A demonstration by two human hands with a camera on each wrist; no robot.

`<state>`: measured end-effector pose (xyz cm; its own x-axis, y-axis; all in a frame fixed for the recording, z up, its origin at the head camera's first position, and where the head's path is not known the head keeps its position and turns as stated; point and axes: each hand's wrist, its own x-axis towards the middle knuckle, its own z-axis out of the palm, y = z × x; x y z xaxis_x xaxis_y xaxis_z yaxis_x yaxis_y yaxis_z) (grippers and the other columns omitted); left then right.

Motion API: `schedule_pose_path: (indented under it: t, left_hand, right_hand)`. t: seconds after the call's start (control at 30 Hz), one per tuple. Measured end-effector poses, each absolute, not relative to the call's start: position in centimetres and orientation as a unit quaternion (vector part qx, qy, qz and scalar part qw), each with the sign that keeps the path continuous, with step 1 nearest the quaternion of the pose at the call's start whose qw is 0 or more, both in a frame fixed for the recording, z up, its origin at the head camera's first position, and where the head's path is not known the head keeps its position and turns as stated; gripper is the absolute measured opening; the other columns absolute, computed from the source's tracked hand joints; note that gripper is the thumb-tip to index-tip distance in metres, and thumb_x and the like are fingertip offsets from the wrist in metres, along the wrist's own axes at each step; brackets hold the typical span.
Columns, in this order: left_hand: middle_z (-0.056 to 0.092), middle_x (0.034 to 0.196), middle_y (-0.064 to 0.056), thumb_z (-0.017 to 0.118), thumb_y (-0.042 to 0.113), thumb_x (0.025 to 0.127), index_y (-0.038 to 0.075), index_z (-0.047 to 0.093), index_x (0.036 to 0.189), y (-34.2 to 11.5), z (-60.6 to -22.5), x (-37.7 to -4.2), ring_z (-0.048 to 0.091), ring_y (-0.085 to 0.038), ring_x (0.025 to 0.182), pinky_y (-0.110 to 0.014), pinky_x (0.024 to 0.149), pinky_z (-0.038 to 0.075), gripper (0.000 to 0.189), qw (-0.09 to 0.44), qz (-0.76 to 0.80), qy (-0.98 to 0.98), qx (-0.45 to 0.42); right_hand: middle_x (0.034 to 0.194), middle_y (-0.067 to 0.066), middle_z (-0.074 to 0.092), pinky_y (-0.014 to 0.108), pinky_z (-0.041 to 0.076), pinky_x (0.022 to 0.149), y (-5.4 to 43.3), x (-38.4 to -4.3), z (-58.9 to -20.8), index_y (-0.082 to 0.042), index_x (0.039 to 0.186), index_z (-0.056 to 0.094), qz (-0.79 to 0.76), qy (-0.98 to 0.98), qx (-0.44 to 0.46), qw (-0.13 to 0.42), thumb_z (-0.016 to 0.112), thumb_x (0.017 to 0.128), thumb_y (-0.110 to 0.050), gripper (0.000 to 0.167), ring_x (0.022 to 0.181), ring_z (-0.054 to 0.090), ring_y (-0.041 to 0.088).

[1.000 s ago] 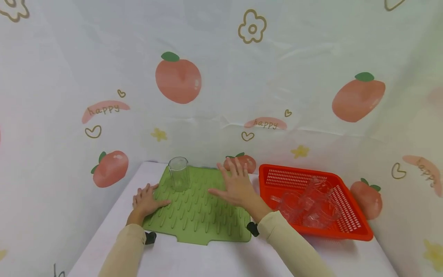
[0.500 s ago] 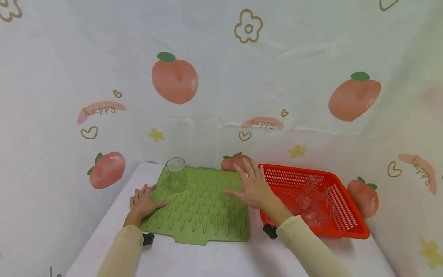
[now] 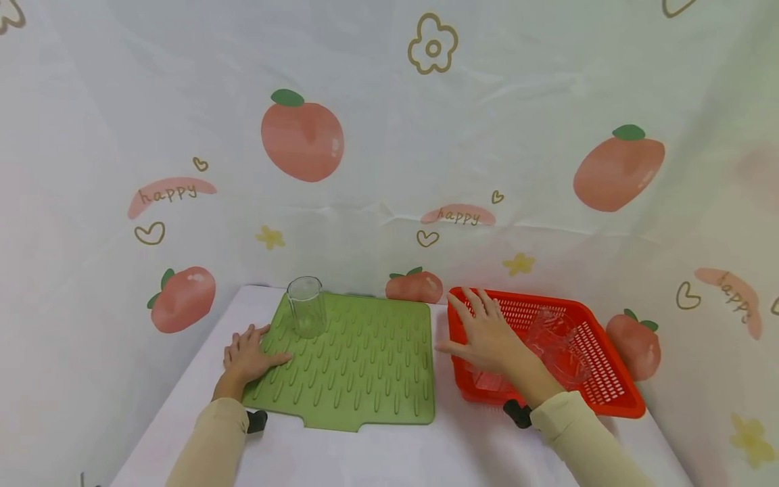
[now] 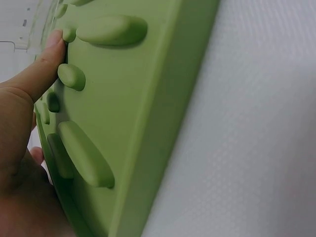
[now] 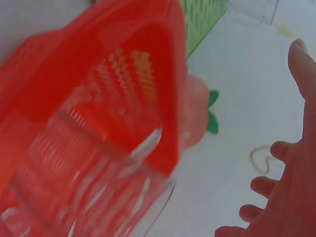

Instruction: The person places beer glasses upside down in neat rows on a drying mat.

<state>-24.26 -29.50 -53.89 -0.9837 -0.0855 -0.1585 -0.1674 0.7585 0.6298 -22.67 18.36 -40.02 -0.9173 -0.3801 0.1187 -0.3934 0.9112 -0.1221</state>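
My left hand [image 3: 246, 357] rests at the left edge of a green ridged drying mat [image 3: 371, 368]. Its thumb [image 4: 42, 69] lies on the mat among the raised ridges in the left wrist view, the other fingers beyond the edge. Toward the mat's back left corner, a clear glass [image 3: 308, 318] stands upright. On the right, my right hand [image 3: 489, 341] hovers over the left part of a red plastic basket [image 3: 548, 298], fingers spread and holding nothing. Several clear cups with handles [image 3: 562, 362] lie in the basket, partly hidden by the hand and forearm; one ribbed cup [image 5: 89, 177] shows close up in the right wrist view.
A white cloth covers the table [image 3: 389, 456]. Behind it rises a white backdrop [image 3: 365, 250] printed with fruit, hearts and flowers. The basket stands just right of the mat, with a narrow strip of table between them.
My right hand has moved right, from over the mat to over the basket, fingers still spread. The left hand stays at the mat's edge, and the glass keeps its place. The view shifts slightly.
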Motion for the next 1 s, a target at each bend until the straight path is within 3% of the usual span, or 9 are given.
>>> schedule_pose_path:
  t: [0.1, 0.27, 0.47, 0.67, 1.0]
  left_hand:
    - [0.001, 0.166, -0.035, 0.08, 0.061, 0.077, 0.002, 0.027, 0.158, -29.7, -54.1, -24.1, -0.013, -0.061, 0.15, -0.077, 0.116, -0.009, 0.114, 0.05, 0.344, 0.936, -0.061]
    - [0.001, 0.165, -0.035, 0.08, 0.059, 0.077, 0.001, 0.027, 0.158, -29.6, -53.8, -24.0, -0.013, -0.062, 0.15, -0.078, 0.116, -0.008, 0.113, 0.052, 0.345, 0.935, -0.061]
    - [0.0, 0.166, -0.034, 0.08, 0.053, 0.082, 0.002, 0.025, 0.159, -29.2, -53.2, -24.0, -0.014, -0.059, 0.151, -0.076, 0.118, -0.007, 0.107, 0.07, 0.34, 0.935, -0.068]
    - [0.001, 0.166, -0.035, 0.081, 0.055, 0.079, 0.001, 0.027, 0.158, -29.3, -53.6, -24.1, -0.013, -0.06, 0.151, -0.076, 0.117, -0.008, 0.11, 0.057, 0.349, 0.933, -0.066]
    - [-0.001, 0.167, -0.033, 0.08, 0.055, 0.081, 0.003, 0.024, 0.16, -29.3, -53.5, -24.3, -0.014, -0.059, 0.151, -0.076, 0.118, -0.006, 0.109, 0.075, 0.337, 0.936, -0.071]
  right_hand:
    - [0.167, 0.021, 0.023, 0.067, 0.028, 0.121, 19.7, -22.5, -39.7, -0.015, 0.162, 0.028, 0.073, -0.979, 0.189, 0.032, 0.065, 0.086, -0.07, 0.101, 0.153, 0.02, 0.05]
    - [0.166, 0.021, 0.023, 0.07, 0.045, 0.104, 21.7, -22.1, -39.6, -0.015, 0.162, 0.025, 0.082, -0.984, 0.161, 0.004, 0.07, 0.084, -0.068, 0.105, 0.147, 0.027, 0.053]
    - [0.162, 0.025, 0.027, 0.073, 0.048, 0.097, 23.5, -21.4, -39.7, -0.013, 0.16, 0.027, 0.088, -0.986, 0.137, -0.03, 0.078, 0.079, -0.063, 0.108, 0.142, 0.03, 0.06]
    - [0.157, 0.028, 0.031, 0.074, 0.05, 0.09, 24.5, -21.0, -39.9, -0.014, 0.159, 0.031, 0.106, -0.983, 0.127, -0.074, 0.085, 0.079, -0.048, 0.102, 0.14, 0.032, 0.062]
    - [0.146, 0.023, 0.047, 0.067, 0.055, 0.089, 25.2, -21.2, -40.3, -0.015, 0.152, 0.045, 0.108, -0.98, 0.136, -0.096, 0.088, 0.078, -0.03, 0.087, 0.133, 0.043, 0.051]
